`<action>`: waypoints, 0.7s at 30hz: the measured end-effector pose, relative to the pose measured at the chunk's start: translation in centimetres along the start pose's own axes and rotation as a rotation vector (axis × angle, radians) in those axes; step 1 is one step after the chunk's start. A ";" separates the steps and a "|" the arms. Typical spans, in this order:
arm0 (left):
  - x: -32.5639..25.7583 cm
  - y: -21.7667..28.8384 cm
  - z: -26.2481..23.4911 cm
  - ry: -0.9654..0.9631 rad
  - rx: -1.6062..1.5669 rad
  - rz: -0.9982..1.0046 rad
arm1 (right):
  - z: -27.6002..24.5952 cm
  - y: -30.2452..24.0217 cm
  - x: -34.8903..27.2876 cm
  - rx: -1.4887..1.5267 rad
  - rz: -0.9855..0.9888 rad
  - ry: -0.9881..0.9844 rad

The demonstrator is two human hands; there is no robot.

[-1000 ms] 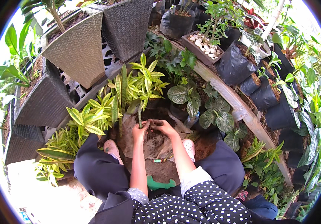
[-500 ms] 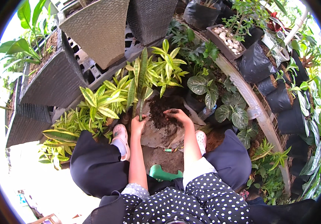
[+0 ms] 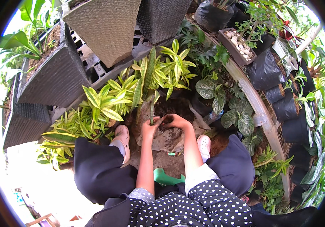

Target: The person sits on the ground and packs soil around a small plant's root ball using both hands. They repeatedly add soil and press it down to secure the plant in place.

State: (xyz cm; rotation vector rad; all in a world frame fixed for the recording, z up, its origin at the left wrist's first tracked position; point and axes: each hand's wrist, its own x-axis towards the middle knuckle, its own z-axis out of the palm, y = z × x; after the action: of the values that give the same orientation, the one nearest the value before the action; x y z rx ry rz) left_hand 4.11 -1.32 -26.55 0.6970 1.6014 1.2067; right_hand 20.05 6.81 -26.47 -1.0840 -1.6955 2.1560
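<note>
One snake plant leaf point(image 3: 152, 112) stands upright in the left hand point(image 3: 149, 128), pinched low, near the left edge of the grey sheet point(image 3: 160, 143)! The right hand point(image 3: 178, 122) is curled just beside it; whether it grips anything, I can't tell. That leaf looks light, stiff, yet liable to crease, so the firm lower end seems the best hold.

The soil point(image 3: 175, 106) looks rough, the plant bags point(image 3: 265, 71) glossy plastic, the pebbles point(image 3: 239, 45) smooth.
</note>
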 end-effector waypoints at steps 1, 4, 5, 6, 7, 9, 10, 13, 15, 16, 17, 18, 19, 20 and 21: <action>-0.1 0.4 0.5 0.006 -0.013 -0.047 | 0.0 0.0 0.2 -0.058 0.004 -0.016; 0.3 0.1 1.2 0.030 0.014 -0.090 | 0.0 -0.1 0.5 -0.151 0.026 -0.022; 0.4 0.1 1.2 0.036 0.019 -0.075 | 0.1 -0.1 0.5 -0.157 0.022 -0.017; 0.5 0.0 1.3 0.041 0.025 -0.060 | 0.1 0.0 0.6 -0.162 0.018 -0.011; 0.6 -0.2 1.4 0.045 0.031 -0.045 | 0.1 0.2 0.7 -0.149 0.027 -0.009; 0.7 -0.4 1.6 0.057 -0.005 -0.030 | 0.1 0.4 1.0 -0.124 0.043 -0.002; 0.7 -0.4 1.7 0.063 -0.023 -0.022 | 0.0 0.4 1.1 -0.123 0.048 -0.012; 0.8 -0.9 2.0 0.066 -0.061 0.022 | -0.2 1.0 1.4 -0.119 0.055 -0.025; 1.0 -1.4 2.0 0.059 -0.031 0.066 | -0.1 1.2 1.5 -0.117 0.053 -0.017; 1.1 -1.7 1.9 0.057 -0.015 0.088 | -0.1 1.0 1.4 -0.124 0.075 -0.014; 1.2 -2.1 1.7 0.051 -0.028 0.043 | -0.1 0.9 1.3 -0.132 0.096 -0.011; 1.3 -2.1 1.6 0.039 -0.039 -0.002 | -0.2 1.1 1.2 -0.137 0.119 -0.004; 1.3 -2.1 1.4 0.029 -0.050 -0.048 | -0.3 1.3 1.1 -0.134 0.120 0.011; 1.4 -2.1 1.3 0.045 -0.015 -0.045 | -0.5 1.4 1.0 -0.131 0.120 0.026; 1.5 -2.3 0.9 0.064 0.021 -0.043 | -0.5 1.5 0.9 -0.127 0.121 0.037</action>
State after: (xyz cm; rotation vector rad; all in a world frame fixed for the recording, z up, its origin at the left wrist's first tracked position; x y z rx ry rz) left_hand 4.67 -0.49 -29.29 0.6403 1.6758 1.1930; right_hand 20.16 7.23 -28.21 -1.2828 -1.8159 2.1080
